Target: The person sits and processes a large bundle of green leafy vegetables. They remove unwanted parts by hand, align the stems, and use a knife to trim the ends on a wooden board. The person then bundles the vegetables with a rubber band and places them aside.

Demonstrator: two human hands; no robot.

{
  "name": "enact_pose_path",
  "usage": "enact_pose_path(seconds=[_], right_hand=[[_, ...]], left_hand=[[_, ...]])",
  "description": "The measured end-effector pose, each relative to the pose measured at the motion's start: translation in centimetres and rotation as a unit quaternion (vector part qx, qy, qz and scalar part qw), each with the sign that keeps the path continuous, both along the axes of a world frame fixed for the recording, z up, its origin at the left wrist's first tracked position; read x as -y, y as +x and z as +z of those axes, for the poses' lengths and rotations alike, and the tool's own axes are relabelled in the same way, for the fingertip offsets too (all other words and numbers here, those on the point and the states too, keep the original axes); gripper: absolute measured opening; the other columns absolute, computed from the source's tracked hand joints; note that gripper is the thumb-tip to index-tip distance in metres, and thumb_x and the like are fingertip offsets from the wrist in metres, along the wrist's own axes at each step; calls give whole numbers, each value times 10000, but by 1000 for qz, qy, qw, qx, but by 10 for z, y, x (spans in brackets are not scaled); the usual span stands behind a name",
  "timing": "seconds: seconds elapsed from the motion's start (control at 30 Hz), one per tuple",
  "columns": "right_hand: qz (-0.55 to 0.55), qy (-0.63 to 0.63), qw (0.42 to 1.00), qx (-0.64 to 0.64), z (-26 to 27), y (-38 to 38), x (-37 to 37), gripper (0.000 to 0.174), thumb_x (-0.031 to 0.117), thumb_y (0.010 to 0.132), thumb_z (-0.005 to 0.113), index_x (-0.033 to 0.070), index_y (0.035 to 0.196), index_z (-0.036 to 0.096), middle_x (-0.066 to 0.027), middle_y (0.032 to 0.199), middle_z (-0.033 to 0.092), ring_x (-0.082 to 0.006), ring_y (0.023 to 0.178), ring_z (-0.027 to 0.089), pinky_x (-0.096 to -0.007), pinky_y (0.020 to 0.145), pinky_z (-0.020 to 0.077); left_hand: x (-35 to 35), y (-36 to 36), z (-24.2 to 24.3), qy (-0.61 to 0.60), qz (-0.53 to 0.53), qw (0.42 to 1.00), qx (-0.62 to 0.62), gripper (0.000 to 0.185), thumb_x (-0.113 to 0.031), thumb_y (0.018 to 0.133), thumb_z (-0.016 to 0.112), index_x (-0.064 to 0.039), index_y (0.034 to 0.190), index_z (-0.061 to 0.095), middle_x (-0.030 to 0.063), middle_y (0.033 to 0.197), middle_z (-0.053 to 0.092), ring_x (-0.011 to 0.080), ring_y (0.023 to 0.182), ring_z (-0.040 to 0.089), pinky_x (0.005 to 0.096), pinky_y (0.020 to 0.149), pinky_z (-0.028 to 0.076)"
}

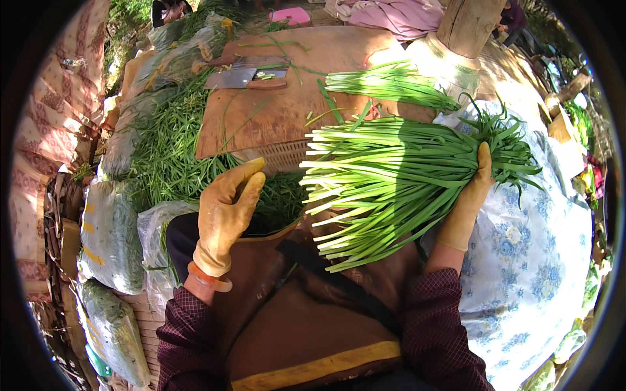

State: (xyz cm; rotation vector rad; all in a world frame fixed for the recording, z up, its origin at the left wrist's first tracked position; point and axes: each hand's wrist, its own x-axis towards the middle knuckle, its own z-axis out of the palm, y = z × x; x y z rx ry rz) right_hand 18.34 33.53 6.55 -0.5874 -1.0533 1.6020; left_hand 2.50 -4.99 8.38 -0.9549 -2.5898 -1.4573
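My right hand [472, 195], in a tan rubber glove, grips a large bunch of Chinese chives [386, 166] near its leafy tips. The pale cut ends fan out to the left above my lap. My left hand [230, 205], gloved alike, hangs apart from the bunch with thumb and fingers a little spread and nothing between them. A smaller bunch of chives [386, 88] lies at the right side of a wooden board [264, 117]. Two cleavers overlap at the board's left: a front one [234, 78] and a rear one [259, 61], partly covered.
Loose green trimmings [171, 141] heap up left of the board, beside a perforated plastic crate [281, 152]. Filled plastic bags [112, 234] line the left. A floral cloth [518, 254] spreads at right, below a wooden post [469, 29]. Other people [168, 12] appear far back.
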Motion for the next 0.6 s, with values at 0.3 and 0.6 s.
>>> enact_pose_path(seconds=[0.3, 0.6], right_hand=[[90, -47, 994, -46, 14, 13, 5, 399, 319, 1040, 558, -33, 1189, 673, -154, 1072, 746, -251, 927, 732, -371, 837, 608], [91, -33, 994, -42, 17, 8, 6, 393, 320, 1051, 540, -17, 1211, 665, -142, 1091, 740, -247, 947, 723, -366, 853, 598]], left_hand=[[-63, 58, 4, -28, -214, 974, -71, 195, -65, 876, 749, -71, 1071, 732, 132, 982, 737, 315, 933, 700, 391, 851, 549], [-80, 18, -7, -18, -128, 966, 223, 162, -124, 1006, 660, 29, 1037, 704, -25, 740, 622, 25, 664, 511, 212, 589, 416]])
